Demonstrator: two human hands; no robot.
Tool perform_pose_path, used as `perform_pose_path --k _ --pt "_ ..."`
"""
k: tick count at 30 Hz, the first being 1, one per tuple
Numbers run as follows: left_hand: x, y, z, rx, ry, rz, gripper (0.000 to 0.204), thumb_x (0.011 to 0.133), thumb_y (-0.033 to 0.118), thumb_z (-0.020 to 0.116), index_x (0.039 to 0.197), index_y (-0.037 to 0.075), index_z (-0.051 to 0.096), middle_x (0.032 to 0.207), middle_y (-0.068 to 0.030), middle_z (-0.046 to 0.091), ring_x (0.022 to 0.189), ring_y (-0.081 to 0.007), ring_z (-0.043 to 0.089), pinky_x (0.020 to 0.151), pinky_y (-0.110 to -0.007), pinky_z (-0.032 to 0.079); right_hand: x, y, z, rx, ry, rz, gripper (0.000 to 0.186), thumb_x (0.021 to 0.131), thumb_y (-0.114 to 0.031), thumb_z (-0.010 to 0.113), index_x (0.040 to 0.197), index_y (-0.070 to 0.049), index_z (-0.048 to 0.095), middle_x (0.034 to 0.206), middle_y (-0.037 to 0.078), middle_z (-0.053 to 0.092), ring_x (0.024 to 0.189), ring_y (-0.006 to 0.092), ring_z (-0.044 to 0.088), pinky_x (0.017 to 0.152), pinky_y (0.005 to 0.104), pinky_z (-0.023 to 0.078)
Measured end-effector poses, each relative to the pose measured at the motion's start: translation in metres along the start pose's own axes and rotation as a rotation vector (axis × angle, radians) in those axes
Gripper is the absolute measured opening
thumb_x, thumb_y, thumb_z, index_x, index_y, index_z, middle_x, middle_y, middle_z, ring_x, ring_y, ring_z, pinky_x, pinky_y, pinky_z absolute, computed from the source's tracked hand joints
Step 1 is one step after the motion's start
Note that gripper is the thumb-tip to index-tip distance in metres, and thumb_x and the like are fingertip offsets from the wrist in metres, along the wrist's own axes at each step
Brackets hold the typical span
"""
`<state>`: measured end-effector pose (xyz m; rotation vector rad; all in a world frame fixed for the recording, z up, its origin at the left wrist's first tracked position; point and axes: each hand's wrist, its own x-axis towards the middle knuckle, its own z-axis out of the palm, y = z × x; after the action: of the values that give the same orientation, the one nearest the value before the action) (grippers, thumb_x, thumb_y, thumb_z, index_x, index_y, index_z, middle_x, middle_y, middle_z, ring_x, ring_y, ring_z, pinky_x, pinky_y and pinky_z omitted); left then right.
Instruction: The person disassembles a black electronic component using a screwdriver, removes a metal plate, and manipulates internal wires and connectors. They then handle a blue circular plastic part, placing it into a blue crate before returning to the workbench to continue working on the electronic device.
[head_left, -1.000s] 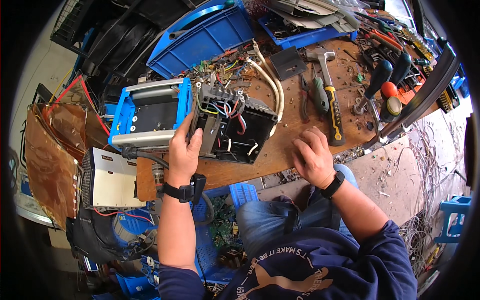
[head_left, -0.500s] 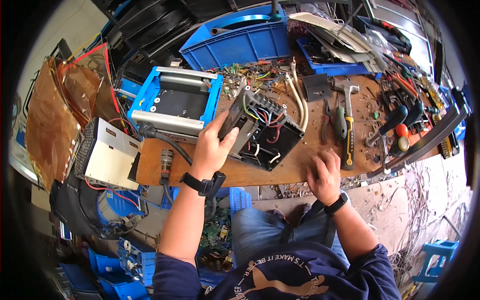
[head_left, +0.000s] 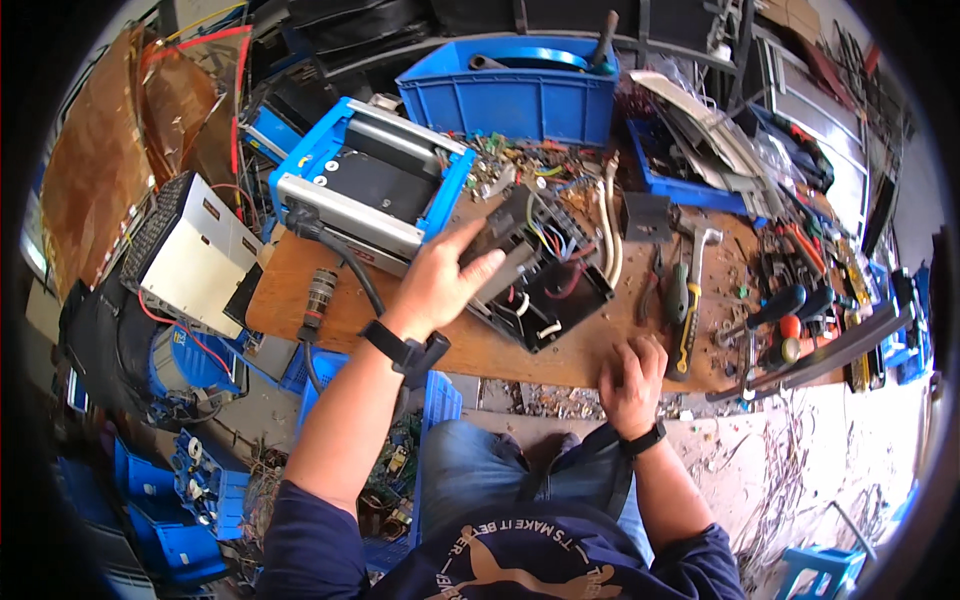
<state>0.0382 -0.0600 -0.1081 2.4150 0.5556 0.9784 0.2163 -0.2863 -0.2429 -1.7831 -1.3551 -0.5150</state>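
My left hand [head_left: 436, 285] grips the left side of a black electrical housing [head_left: 572, 308], its thumb over the upper face and its fingers along the outer edge. Coloured wires [head_left: 560, 240] and white connectors show inside the housing, which lies near the front edge of the wooden table. My right hand [head_left: 634, 384] rests at that same edge with nothing in it, fingers slightly bent and apart. Just beyond it lie a screwdriver with a green handle [head_left: 677, 298], pliers [head_left: 651, 290] and a hammer with a yellow-and-black grip [head_left: 690, 320].
A blue-and-silver equipment frame [head_left: 355, 215] stands at the left, with a thick black cable and connector [head_left: 319, 293] beside it. Behind are scattered small parts [head_left: 525, 160] and a blue bin [head_left: 510, 105]. Many tools [head_left: 800, 300] crowd the right side. White cables [head_left: 609, 215] lie beyond the housing.
My whole view has shifted. My left hand stays at the housing's left side, its thumb slightly farther over it. My right hand keeps its place at the table edge.
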Motion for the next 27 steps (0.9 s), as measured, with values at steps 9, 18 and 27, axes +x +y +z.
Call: perform_pose_path --k 9,18,27 --pt "0.007 -0.018 -0.001 -0.144 -0.115 -0.135 0.048 0.095 0.032 0.055 0.127 -0.004 0.053 0.118 -0.0154 0.062 0.106 -0.0187 0.057 0.095 -0.030 0.040 0.001 0.002 0.002 0.023 0.056 0.008 0.041 0.066 -0.003 0.069 0.106 -0.004 0.059 0.108 0.015 0.055 0.107 0.0390 0.051 0.094 0.0462 0.044" --pt "0.014 -0.026 0.003 -0.193 -0.110 -0.138 0.061 0.100 0.045 0.040 0.125 -0.009 0.052 0.121 -0.0168 0.060 0.114 -0.0219 0.054 0.100 -0.031 0.037 0.001 0.006 0.002 0.048 0.078 -0.032 0.038 0.066 0.000 0.069 0.103 -0.003 0.060 0.106 0.014 0.055 0.103 0.0373 0.052 0.090 0.0435 0.045" --pt "0.021 -0.023 0.006 -0.188 -0.134 -0.168 0.064 0.102 0.046 0.030 0.127 -0.009 0.050 0.125 -0.0168 0.057 0.118 -0.0225 0.051 0.103 -0.032 0.035 0.003 0.003 0.002 0.049 0.091 -0.002 0.038 0.066 -0.004 0.069 0.103 -0.004 0.060 0.105 0.014 0.055 0.104 0.0358 0.053 0.097 0.0471 0.043"
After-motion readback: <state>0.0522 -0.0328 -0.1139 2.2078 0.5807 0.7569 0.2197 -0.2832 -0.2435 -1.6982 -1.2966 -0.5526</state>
